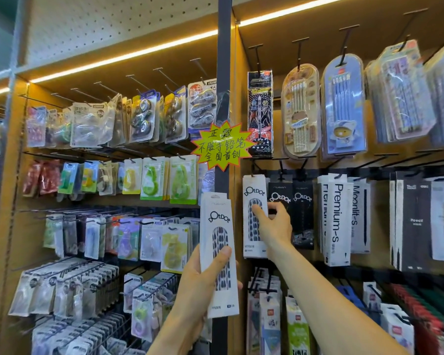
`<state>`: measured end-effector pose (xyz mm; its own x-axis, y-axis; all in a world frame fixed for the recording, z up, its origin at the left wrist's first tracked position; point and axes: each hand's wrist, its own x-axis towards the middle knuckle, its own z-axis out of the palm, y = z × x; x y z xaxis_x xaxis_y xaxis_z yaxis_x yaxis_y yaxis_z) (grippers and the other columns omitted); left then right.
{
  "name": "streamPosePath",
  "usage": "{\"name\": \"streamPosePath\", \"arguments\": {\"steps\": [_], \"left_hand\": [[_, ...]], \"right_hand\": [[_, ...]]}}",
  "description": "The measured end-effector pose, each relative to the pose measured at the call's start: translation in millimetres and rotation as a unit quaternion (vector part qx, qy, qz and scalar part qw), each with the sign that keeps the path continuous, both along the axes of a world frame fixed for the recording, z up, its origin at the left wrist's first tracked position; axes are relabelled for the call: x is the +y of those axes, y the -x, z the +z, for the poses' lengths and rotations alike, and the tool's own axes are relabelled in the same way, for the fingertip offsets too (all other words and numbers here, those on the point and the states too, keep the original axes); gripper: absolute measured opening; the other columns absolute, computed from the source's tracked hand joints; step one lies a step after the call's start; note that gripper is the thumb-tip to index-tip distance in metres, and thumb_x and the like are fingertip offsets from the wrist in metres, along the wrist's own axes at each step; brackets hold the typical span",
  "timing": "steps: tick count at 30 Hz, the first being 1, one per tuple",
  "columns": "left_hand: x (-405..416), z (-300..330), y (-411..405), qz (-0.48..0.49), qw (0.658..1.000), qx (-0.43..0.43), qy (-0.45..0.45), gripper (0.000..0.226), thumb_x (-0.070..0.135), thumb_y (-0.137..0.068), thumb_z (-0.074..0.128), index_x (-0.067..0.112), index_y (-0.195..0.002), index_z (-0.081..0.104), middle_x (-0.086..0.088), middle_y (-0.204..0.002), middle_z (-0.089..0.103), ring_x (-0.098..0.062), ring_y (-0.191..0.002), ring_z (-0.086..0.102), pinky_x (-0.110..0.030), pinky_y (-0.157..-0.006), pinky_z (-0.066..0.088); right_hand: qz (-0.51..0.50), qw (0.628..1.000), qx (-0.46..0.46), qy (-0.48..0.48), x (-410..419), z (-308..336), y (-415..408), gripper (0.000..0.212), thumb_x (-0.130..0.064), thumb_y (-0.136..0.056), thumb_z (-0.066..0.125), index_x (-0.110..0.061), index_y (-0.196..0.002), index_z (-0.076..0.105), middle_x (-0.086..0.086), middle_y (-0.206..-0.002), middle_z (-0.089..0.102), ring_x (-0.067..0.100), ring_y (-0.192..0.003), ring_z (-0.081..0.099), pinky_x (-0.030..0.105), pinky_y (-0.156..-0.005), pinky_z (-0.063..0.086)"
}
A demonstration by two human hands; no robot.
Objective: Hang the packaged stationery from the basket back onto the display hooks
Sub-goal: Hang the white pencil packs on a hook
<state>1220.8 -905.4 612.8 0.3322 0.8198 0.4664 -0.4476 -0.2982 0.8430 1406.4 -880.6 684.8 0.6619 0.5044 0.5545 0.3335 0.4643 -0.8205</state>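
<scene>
Upright, the white DotDot pack (219, 254) stands lengthwise in the left hand (200, 283).

The white DotDot pack (219, 252) and its hanging twin (254, 216) looked like matt paper card. The blister packs (145, 116) of correction tape were glossy clear plastic. The hooks (299, 53) were dark metal wire, and the shelf walls (16, 160) a smooth wood-look board.
</scene>
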Motion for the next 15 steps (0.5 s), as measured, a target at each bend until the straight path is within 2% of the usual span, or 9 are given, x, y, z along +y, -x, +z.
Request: {"name": "streamPosePath", "arguments": {"steps": [4, 7, 8, 10, 11, 13, 15], "left_hand": [[1.2, 2.9, 0.6, -0.012, 1.000, 0.004, -0.001, 0.034, 0.033, -0.091, 0.075, 0.027, -0.123, 0.065, -0.013, -0.098, 0.079, -0.042, -0.077, 0.077, -0.040, -0.063, 0.062], [-4.4, 5.6, 1.7, -0.022, 1.000, 0.010, -0.001, 0.035, 0.032, -0.090, 0.076, 0.027, -0.123, 0.065, -0.010, -0.098, 0.080, -0.040, -0.077, 0.078, -0.038, -0.061, 0.062], [-5.4, 5.7, 1.9, -0.027, 1.000, 0.015, -0.003, 0.037, 0.031, -0.090, 0.077, 0.027, -0.124, 0.064, -0.009, -0.100, 0.080, -0.040, -0.078, 0.078, -0.038, -0.061, 0.062], [-5.4, 4.8, 0.7, -0.030, 0.999, 0.020, -0.005, 0.040, 0.031, -0.088, 0.079, 0.025, -0.125, 0.065, -0.010, -0.103, 0.080, -0.040, -0.080, 0.078, -0.039, -0.064, 0.063], [-4.5, 3.7, -0.4, -0.028, 0.999, 0.025, -0.010, 0.043, 0.033, -0.086, 0.080, 0.025, -0.126, 0.066, -0.010, -0.105, 0.080, -0.040, -0.082, 0.078, -0.041, -0.066, 0.064], [-3.3, 1.4, -5.5, -0.021, 0.999, 0.040, -0.021, 0.049, 0.038, -0.081, 0.082, 0.026, -0.126, 0.066, -0.007, -0.106, 0.080, -0.035, -0.088, 0.079, -0.044, -0.074, 0.065], [-3.0, -0.3, -11.8, 0.003, 0.998, 0.053, -0.035, 0.048, 0.039, -0.081, 0.082, 0.032, -0.126, 0.066, 0.005, -0.107, 0.080, -0.020, -0.093, 0.079, -0.033, -0.076, 0.064]], "right_hand": [[-0.035, 0.998, 0.017, 0.039, 16.8, 2.8, -3.2, 0.018, -0.039, -0.092, 0.073, -0.026, -0.099, 0.062, 0.005, -0.100, 0.073, 0.020, -0.084, 0.072, 0.040, -0.073, 0.062], [-0.082, 0.992, -0.005, 0.092, 12.5, 3.4, -1.0, 0.027, -0.046, -0.090, 0.074, -0.021, -0.098, 0.071, -0.004, -0.084, 0.072, 0.013, -0.077, 0.068, 0.038, -0.079, 0.058], [-0.106, 0.989, -0.019, 0.102, 6.3, 1.8, 1.1, 0.032, -0.048, -0.089, 0.074, -0.020, -0.103, 0.071, -0.006, -0.085, 0.071, 0.014, -0.081, 0.068, 0.035, -0.081, 0.056], [-0.158, 0.981, -0.054, 0.100, -15.3, -4.9, 11.0, 0.046, -0.053, -0.089, 0.072, -0.019, -0.120, 0.069, -0.005, -0.102, 0.073, 0.017, -0.098, 0.068, 0.030, -0.084, 0.048], [-0.153, 0.983, -0.071, 0.074, -27.7, -11.6, 17.0, 0.049, -0.055, -0.090, 0.070, -0.019, -0.123, 0.069, -0.005, -0.109, 0.074, 0.015, -0.103, 0.068, 0.029, -0.084, 0.048], [-0.030, 0.996, -0.077, 0.021, -54.0, -25.0, 32.9, 0.042, -0.056, -0.088, 0.070, -0.022, -0.113, 0.074, -0.009, -0.103, 0.077, 0.007, -0.095, 0.072, 0.023, -0.080, 0.053], [0.120, 0.990, -0.055, 0.055, -71.9, -35.5, 47.5, 0.029, -0.048, -0.087, 0.075, -0.023, -0.103, 0.077, -0.007, -0.094, 0.080, 0.008, -0.085, 0.076, 0.030, -0.075, 0.061]]}}
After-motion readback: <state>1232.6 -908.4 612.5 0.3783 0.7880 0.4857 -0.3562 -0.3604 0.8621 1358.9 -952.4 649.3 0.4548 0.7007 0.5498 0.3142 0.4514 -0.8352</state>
